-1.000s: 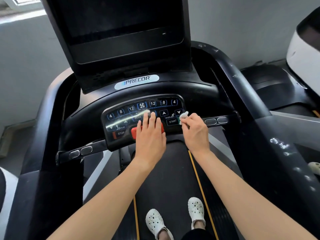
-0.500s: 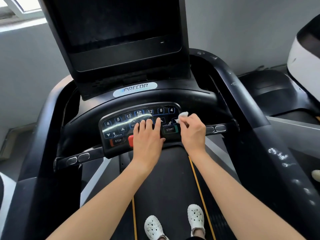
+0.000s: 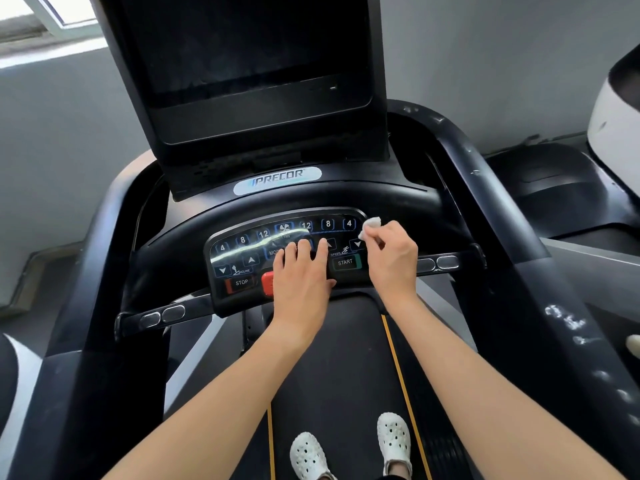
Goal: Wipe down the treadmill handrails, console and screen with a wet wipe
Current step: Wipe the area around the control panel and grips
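Now, crumpled white wipe (image 3: 370, 226) pinched in my right hand (image 3: 393, 261), the glossy black console (image 3: 242, 258) stretches leftward — under my flattened left hand (image 3: 301, 275).

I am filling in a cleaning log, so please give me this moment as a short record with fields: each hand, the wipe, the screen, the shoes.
left hand: flat on the button panel, fingers straight, holds nothing
right hand: pinches the wipe with its fingertips
wipe: small, white, crumpled, at the upper right corner of the button panel
screen: dark, no hand on it
shoes: white, standing on the belt
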